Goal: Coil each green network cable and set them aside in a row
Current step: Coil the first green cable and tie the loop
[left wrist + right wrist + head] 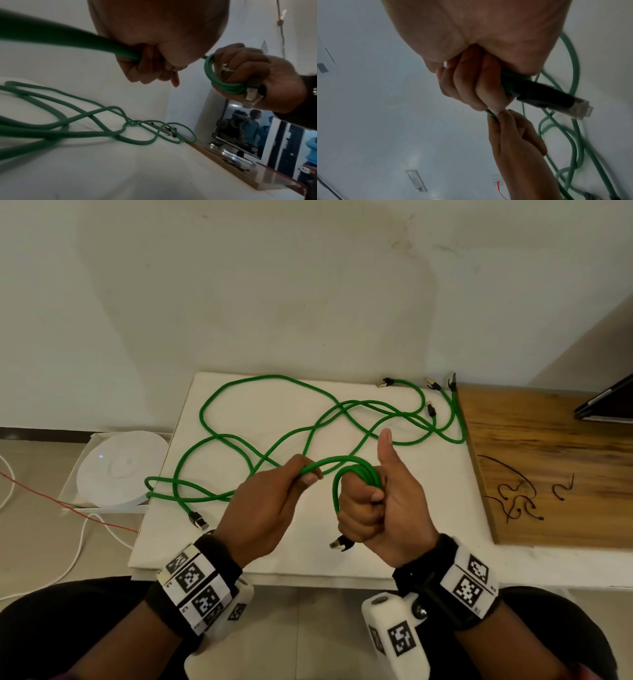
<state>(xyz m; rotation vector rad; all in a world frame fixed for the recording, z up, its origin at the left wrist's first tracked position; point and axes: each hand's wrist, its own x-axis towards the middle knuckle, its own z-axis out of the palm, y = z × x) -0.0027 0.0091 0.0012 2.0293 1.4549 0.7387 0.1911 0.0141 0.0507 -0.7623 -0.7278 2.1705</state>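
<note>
Several tight loops of green cable (pixel 359 474) in right hand's (pixel 383 501) grip, loose strand pinched by left hand (pixel 274 501).

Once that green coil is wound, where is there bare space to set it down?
Bare patches: the white pad's near edge, right of the right hand, up to the wooden board; its far left corner inside the big cable loop. Crowded: the middle and far right, crossed by loose cable and connectors; the board's near end holds black ties.
</note>
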